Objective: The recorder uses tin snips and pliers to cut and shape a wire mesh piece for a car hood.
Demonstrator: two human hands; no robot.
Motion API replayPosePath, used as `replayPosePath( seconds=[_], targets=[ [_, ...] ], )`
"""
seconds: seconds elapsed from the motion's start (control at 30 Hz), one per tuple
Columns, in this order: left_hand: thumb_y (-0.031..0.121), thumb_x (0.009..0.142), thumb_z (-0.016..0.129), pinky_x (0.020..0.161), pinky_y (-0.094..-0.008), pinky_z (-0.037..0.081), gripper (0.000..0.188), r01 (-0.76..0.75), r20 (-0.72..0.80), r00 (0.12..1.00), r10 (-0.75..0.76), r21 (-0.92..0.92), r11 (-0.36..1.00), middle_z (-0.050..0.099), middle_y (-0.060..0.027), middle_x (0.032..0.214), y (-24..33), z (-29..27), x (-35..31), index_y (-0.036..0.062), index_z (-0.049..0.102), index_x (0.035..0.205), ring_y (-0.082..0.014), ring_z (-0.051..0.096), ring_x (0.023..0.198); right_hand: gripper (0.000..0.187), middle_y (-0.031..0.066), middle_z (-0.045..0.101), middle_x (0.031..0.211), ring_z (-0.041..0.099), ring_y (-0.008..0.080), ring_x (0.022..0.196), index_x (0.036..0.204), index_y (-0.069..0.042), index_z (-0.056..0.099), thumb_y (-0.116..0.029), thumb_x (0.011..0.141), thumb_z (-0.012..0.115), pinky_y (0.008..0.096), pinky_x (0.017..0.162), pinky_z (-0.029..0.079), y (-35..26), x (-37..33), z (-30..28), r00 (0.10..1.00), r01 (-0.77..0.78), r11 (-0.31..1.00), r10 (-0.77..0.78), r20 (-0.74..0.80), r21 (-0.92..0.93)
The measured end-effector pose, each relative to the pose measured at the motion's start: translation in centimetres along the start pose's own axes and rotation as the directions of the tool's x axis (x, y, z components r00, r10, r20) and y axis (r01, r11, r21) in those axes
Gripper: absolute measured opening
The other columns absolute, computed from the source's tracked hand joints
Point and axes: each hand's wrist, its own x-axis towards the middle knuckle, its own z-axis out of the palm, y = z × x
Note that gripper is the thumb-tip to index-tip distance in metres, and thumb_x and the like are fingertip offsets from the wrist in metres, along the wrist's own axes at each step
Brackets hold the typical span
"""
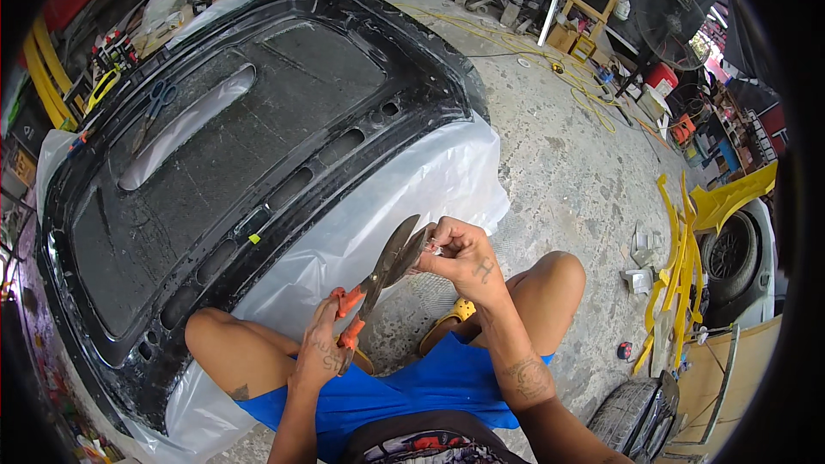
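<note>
My left hand is closed round the orange handles of a pair of large metal shears. Their dark blades point up and away from me and stand partly apart. At the tip end, my right hand is closed in a pinch against one blade. A small pale bit shows at its fingertips, too small to name. Left of both hands lies a big black car panel with slots and a long opening, resting on white plastic sheeting. A yellow-green scrap sits on the panel's near edge.
On the panel's far left lie blue-handled scissors and an orange-handled tool. Yellow cables cross the concrete floor. To the right are yellow body parts, a tyre and a standing fan.
</note>
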Motion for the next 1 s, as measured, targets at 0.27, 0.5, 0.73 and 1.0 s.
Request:
replayPosePath(
  seconds=[0.27, 0.5, 0.73, 1.0],
  targets=[
    [-0.008, 0.070, 0.064, 0.099, -0.0421, 0.049, 0.060, -0.096, -0.018, 0.995, 0.095, -0.057, 0.994, 0.058, -0.0259, 0.128, -0.4, -0.4, -0.1, -0.0053, 0.053, 0.129, -0.0423, 0.059, 0.117, 0.021, 0.0070, 0.068, 0.090, 0.068, 0.0139, 0.084, 0.079, -0.002, 0.055, 0.008, 0.084, 0.073, 0.0283, 0.075, 0.057, -0.4, 0.2, -0.1, 0.998, -0.013, 0.992, 0.020, 0.053, -0.123],
    [0.011, 0.082, 0.077, 0.095, -0.0371, 0.049, 0.049, 0.232, 0.103, 0.968, -0.230, -0.005, 0.973, 0.063, -0.0238, 0.119, 0.0, -0.5, 0.3, -0.0025, 0.058, 0.124, -0.0326, 0.065, 0.105, 0.020, 0.0073, 0.069, 0.092, 0.067, 0.0133, 0.087, 0.079, -0.003, 0.056, 0.002, 0.086, 0.075, 0.0298, 0.077, 0.060, -0.9, 0.5, -1.4, 0.996, -0.079, 0.992, 0.075, -0.039, -0.101],
    [0.018, 0.082, 0.077, 0.098, -0.0406, 0.047, 0.063, -0.141, -0.017, 0.990, 0.141, 0.035, 0.989, 0.058, -0.0265, 0.126, -4.3, 2.1, -0.1, -0.0088, 0.048, 0.131, -0.0397, 0.059, 0.114, 0.015, 0.0135, 0.070, 0.104, 0.068, 0.0167, 0.097, 0.088, -0.004, 0.055, -0.006, 0.093, 0.069, 0.0357, 0.081, 0.063, -3.6, 0.5, -4.5, 0.957, 0.049, 0.998, -0.057, -0.285, -0.036],
    [0.024, 0.082, 0.079, 0.091, -0.0417, 0.050, 0.060, -0.016, 0.095, 0.995, 0.011, 0.056, 0.998, 0.060, -0.0254, 0.119, -2.6, 2.8, -0.3, -0.0068, 0.051, 0.125, -0.0398, 0.062, 0.104, 0.015, 0.0071, 0.065, 0.089, 0.066, 0.0146, 0.086, 0.091, -0.003, 0.058, -0.007, 0.091, 0.072, 0.0375, 0.079, 0.064, -5.0, -0.3, -9.4, 0.837, 0.199, 0.979, -0.148, -0.527, 0.041]
  ],
)
